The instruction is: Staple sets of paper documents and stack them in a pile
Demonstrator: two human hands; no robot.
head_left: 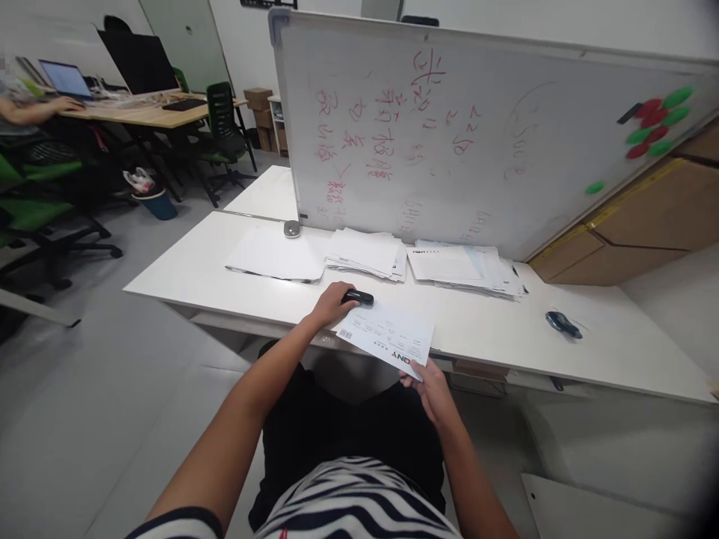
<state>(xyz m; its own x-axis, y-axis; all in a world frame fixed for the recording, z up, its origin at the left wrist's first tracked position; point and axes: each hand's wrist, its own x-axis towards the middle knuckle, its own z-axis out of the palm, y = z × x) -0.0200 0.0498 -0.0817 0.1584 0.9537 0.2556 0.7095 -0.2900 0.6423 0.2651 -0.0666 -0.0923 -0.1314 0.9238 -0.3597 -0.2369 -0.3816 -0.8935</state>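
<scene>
My left hand is closed round a black stapler on the white desk. The stapler sits at the upper left corner of a printed white sheet, which has a logo and a small square code along its near edge. Whether the paper lies between the stapler's jaws, I cannot tell. At the sheet's near right corner, my right hand pinches the paper between thumb and fingers. Just beyond both hands lie a middle stack of papers and a right-hand stack of papers.
A large whiteboard stands along the desk's back. Left on the desk are a sheaf of papers and a grey mouse; right is a dark blue glossy object. Cardboard boxes stand behind. Another person's hand rests at a far table.
</scene>
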